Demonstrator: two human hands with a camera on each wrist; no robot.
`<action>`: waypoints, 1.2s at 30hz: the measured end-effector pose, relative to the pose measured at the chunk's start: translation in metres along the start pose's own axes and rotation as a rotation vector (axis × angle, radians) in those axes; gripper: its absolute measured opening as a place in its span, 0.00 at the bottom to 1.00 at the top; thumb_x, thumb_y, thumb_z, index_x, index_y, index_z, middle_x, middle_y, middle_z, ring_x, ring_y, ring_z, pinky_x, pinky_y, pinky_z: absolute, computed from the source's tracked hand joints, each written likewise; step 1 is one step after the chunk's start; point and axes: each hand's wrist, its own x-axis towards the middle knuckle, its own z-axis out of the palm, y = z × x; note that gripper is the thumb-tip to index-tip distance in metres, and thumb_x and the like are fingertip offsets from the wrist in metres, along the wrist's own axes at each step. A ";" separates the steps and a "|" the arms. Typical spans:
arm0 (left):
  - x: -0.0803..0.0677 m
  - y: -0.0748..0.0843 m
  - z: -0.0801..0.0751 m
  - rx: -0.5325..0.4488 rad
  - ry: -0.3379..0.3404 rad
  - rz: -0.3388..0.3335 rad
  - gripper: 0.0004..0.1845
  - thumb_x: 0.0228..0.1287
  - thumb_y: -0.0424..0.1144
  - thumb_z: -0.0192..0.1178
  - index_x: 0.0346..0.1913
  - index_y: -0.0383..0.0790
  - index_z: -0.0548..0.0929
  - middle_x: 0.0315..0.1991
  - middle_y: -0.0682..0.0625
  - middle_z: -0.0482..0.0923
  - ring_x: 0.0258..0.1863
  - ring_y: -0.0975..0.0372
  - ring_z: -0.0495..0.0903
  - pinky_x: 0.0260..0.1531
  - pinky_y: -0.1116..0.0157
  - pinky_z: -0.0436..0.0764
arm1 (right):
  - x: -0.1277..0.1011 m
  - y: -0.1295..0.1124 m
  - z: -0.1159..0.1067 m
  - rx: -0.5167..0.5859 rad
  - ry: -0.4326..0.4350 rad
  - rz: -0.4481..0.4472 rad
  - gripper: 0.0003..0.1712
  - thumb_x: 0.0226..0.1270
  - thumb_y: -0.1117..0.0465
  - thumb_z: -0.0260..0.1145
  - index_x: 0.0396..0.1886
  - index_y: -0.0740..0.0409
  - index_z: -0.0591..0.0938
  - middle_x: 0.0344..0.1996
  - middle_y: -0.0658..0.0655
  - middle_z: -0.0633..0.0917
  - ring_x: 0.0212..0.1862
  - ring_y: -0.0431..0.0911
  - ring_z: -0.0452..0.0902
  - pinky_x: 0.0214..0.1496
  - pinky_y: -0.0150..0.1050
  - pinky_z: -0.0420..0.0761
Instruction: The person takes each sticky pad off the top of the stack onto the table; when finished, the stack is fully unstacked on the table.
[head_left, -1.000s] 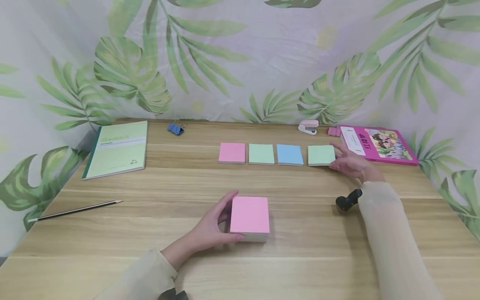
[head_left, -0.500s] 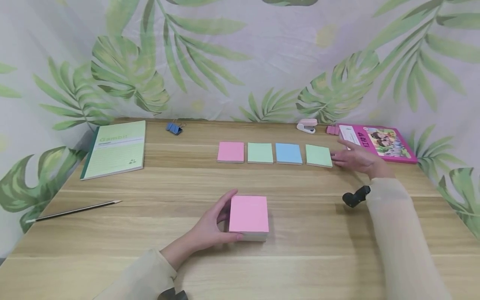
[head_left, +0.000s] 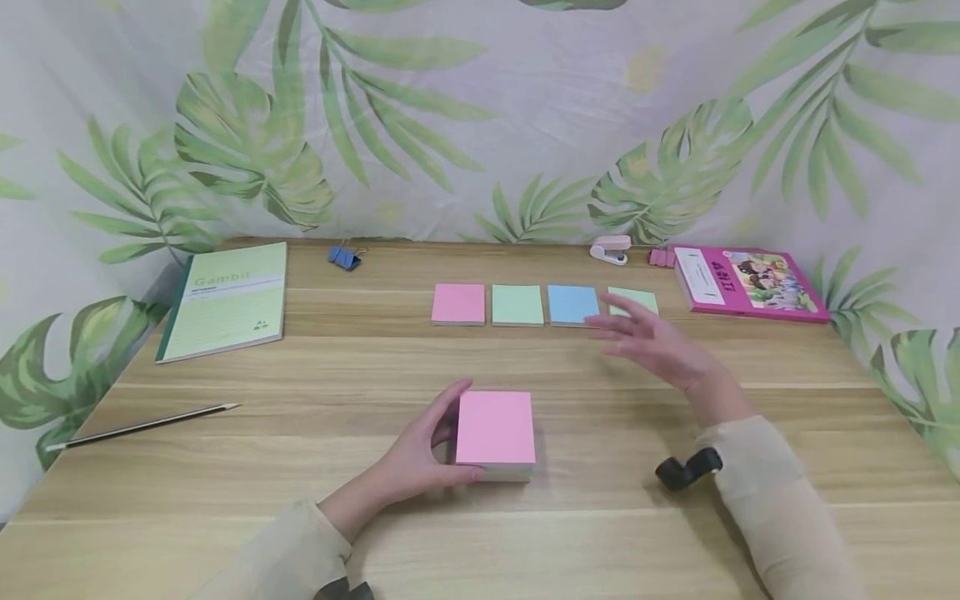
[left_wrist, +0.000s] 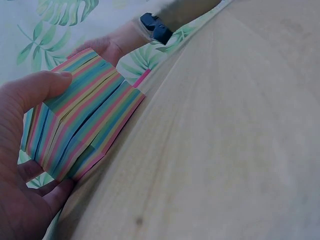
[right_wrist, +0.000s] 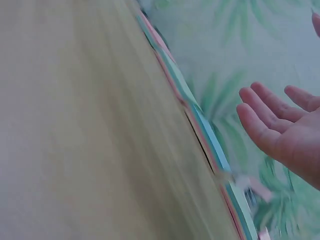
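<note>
Stack of sticky notes [head_left: 495, 427]: on the table [head_left: 585, 517], in the left hand [head_left: 416, 454]. Grip: thumb against the near side, fingers round the far left part, hand opened about as wide as the stack. Head view gives a plain pink top and a pale near edge; left wrist view gives the sides, banded in blue-green, pink and yellow, with dark gaps between some layers and the thumb lying on the bands.

Right hand [head_left: 656, 346]: fingers extended and loosely spread, nothing held. In head view it overlaps the right end of a row of pads; right wrist view shows it raised apart from them, palm and fingers in sight.

Row, beyond both hands, left to right: pink pad [head_left: 458, 303], first green pad [head_left: 517, 305], blue pad [head_left: 572, 303], second green pad [head_left: 645, 300], the last partly hidden behind the right hand's fingers. Head view shows the tops; right wrist view shows the row nearly edge-on, with coloured layers in the edges.

Farther beyond the right hand: stapler [head_left: 611, 248], blurred in right wrist view, and pink clip [head_left: 662, 257]. Beyond and right of that hand: pink book [head_left: 776, 283].

Left of the left hand: pencil [head_left: 142, 427]. Beyond it on that side: green notebook [head_left: 225, 300], blue clip [head_left: 345, 257].
</note>
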 end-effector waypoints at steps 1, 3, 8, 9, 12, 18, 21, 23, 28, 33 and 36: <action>0.000 0.000 0.000 -0.002 0.000 0.000 0.50 0.38 0.32 0.70 0.65 0.44 0.50 0.55 0.45 0.60 0.54 0.57 0.62 0.52 0.62 0.64 | 0.002 0.002 0.010 -0.008 -0.028 -0.010 0.36 0.59 0.78 0.45 0.66 0.57 0.48 0.59 0.69 0.57 0.59 0.59 0.55 0.58 0.50 0.54; 0.000 0.000 0.000 -0.006 -0.001 0.003 0.50 0.38 0.32 0.70 0.65 0.44 0.50 0.55 0.45 0.60 0.54 0.56 0.62 0.52 0.62 0.64 | 0.005 0.005 0.030 -0.034 -0.075 -0.018 0.37 0.58 0.77 0.49 0.66 0.59 0.47 0.59 0.69 0.57 0.58 0.61 0.53 0.57 0.53 0.55; 0.000 0.000 -0.001 -0.013 -0.002 0.015 0.50 0.38 0.31 0.70 0.65 0.43 0.50 0.56 0.44 0.60 0.54 0.55 0.61 0.51 0.61 0.65 | 0.010 0.016 0.075 -0.119 -0.155 -0.027 0.45 0.53 0.67 0.62 0.65 0.62 0.45 0.59 0.71 0.55 0.59 0.65 0.48 0.56 0.59 0.51; 0.000 0.000 -0.001 -0.014 -0.002 0.019 0.50 0.38 0.31 0.70 0.65 0.43 0.50 0.56 0.44 0.60 0.54 0.55 0.62 0.51 0.61 0.65 | 0.010 0.018 0.083 -0.146 -0.154 -0.012 0.47 0.51 0.66 0.64 0.65 0.61 0.46 0.59 0.70 0.55 0.59 0.65 0.47 0.57 0.58 0.50; 0.000 -0.001 0.000 -0.019 -0.004 0.027 0.50 0.38 0.31 0.69 0.65 0.42 0.50 0.55 0.43 0.60 0.54 0.55 0.62 0.51 0.61 0.65 | 0.008 0.025 0.104 -0.238 -0.135 0.050 0.51 0.47 0.64 0.68 0.66 0.57 0.47 0.61 0.66 0.54 0.60 0.60 0.49 0.58 0.55 0.53; 0.000 -0.001 0.000 -0.015 -0.004 0.034 0.50 0.38 0.31 0.69 0.65 0.41 0.50 0.55 0.44 0.60 0.54 0.55 0.62 0.51 0.62 0.65 | 0.003 0.038 0.127 -0.408 -0.065 0.181 0.54 0.42 0.64 0.71 0.65 0.50 0.49 0.60 0.54 0.57 0.59 0.46 0.54 0.58 0.45 0.58; 0.000 0.000 0.000 -0.016 -0.001 0.033 0.50 0.38 0.30 0.69 0.65 0.41 0.50 0.55 0.44 0.60 0.54 0.55 0.61 0.51 0.62 0.65 | 0.000 0.038 0.134 -0.489 -0.018 0.199 0.54 0.41 0.62 0.72 0.65 0.51 0.49 0.58 0.50 0.58 0.58 0.43 0.55 0.58 0.43 0.57; 0.000 -0.001 0.000 -0.016 0.000 0.032 0.50 0.38 0.30 0.69 0.65 0.40 0.50 0.56 0.43 0.60 0.55 0.55 0.61 0.51 0.62 0.65 | -0.001 0.035 0.138 -0.529 0.013 0.194 0.54 0.41 0.62 0.72 0.65 0.53 0.49 0.58 0.51 0.59 0.59 0.44 0.54 0.59 0.44 0.55; 0.000 -0.001 0.000 -0.024 -0.002 0.039 0.49 0.39 0.30 0.69 0.65 0.38 0.50 0.56 0.42 0.60 0.55 0.54 0.62 0.51 0.62 0.65 | -0.003 0.028 0.144 -0.537 0.045 0.184 0.51 0.41 0.64 0.72 0.62 0.59 0.52 0.56 0.56 0.62 0.59 0.48 0.55 0.59 0.47 0.55; 0.000 0.000 0.001 -0.026 -0.003 0.049 0.49 0.39 0.29 0.69 0.64 0.39 0.51 0.55 0.40 0.60 0.54 0.53 0.63 0.51 0.60 0.65 | -0.007 0.039 0.128 -0.504 0.038 0.182 0.49 0.42 0.62 0.72 0.61 0.56 0.53 0.56 0.54 0.61 0.59 0.48 0.55 0.59 0.44 0.57; -0.001 0.001 0.001 -0.017 0.006 0.049 0.49 0.38 0.30 0.69 0.64 0.38 0.51 0.56 0.39 0.60 0.54 0.52 0.62 0.51 0.58 0.65 | -0.011 0.043 0.115 -0.436 0.034 0.190 0.49 0.42 0.64 0.71 0.61 0.54 0.52 0.56 0.55 0.62 0.59 0.48 0.56 0.58 0.42 0.58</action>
